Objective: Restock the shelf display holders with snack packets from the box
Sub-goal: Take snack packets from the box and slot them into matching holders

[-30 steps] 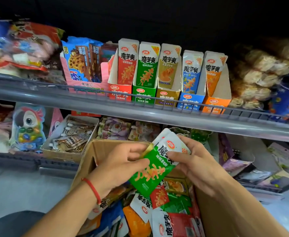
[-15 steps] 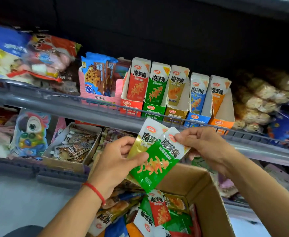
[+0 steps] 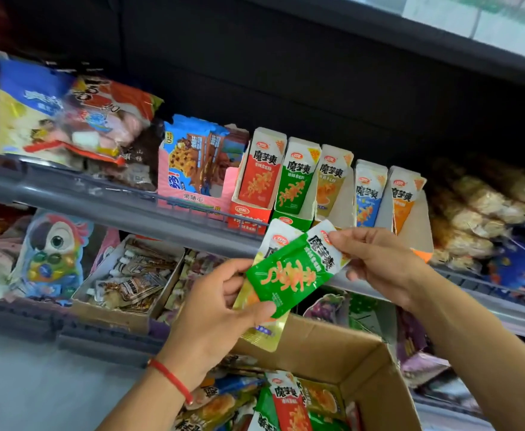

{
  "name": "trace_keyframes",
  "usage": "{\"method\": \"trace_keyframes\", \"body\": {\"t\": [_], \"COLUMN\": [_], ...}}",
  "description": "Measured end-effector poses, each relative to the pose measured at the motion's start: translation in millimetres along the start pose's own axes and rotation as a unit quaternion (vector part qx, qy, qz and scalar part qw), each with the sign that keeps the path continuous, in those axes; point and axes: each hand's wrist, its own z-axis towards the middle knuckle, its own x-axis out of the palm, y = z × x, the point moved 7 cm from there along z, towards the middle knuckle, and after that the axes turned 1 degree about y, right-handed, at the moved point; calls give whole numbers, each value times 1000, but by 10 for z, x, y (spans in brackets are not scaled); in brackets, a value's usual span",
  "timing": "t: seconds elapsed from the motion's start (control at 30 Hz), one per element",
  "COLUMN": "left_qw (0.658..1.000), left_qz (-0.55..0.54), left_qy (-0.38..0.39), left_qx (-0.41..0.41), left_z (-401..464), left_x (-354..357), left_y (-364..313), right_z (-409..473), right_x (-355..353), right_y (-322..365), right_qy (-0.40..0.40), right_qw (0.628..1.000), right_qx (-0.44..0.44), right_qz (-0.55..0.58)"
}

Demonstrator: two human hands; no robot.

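Note:
My left hand [image 3: 214, 309] grips the lower ends of a green snack packet [image 3: 292, 272] and a yellow packet [image 3: 265, 331] behind it. My right hand [image 3: 379, 259] pinches the green packet's white top corner. Both hands hover just below the shelf's row of display holders: red [image 3: 248, 213], green [image 3: 292, 181], yellow [image 3: 332, 185], blue [image 3: 368, 194] and orange [image 3: 407, 197], each with upright packets. The cardboard box [image 3: 376, 377] sits below, holding several mixed packets [image 3: 289, 402].
A grey shelf rail [image 3: 99, 203] runs across in front of the holders. A pink cookie display [image 3: 192, 172] stands left of them, bagged snacks [image 3: 68, 119] farther left, wrapped cakes [image 3: 485, 206] on the right. The lower shelf holds a tray of small packets [image 3: 130, 278].
Both hands have risen with the green and yellow packets from over the box up to just below the holders. The view has tilted upward.

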Motion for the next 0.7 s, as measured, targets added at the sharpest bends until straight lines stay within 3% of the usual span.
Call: {"method": "trace_keyframes", "body": {"t": [0.17,0.33,0.43,0.7], "left_qw": [995,989,988,987], "left_qz": [-17,-39,-54,-80], "left_qy": [-100,-133,-132,-120], "left_qx": [-16,-50,-63,-76], "left_z": [40,66,82,148], "left_x": [-244,-344,-338,-326], "left_y": [-5,-8,-19,-53], "right_z": [50,339,637,1346], "right_x": [-274,-397,-322,-16], "right_y": [813,1489,1643,1436], "right_qy": [-147,-250,-251,-130], "right_qw": [954,851,824,811], "right_qx": [-226,-328,-327,-253], "right_qz": [-131,-325,-389,-512]}}
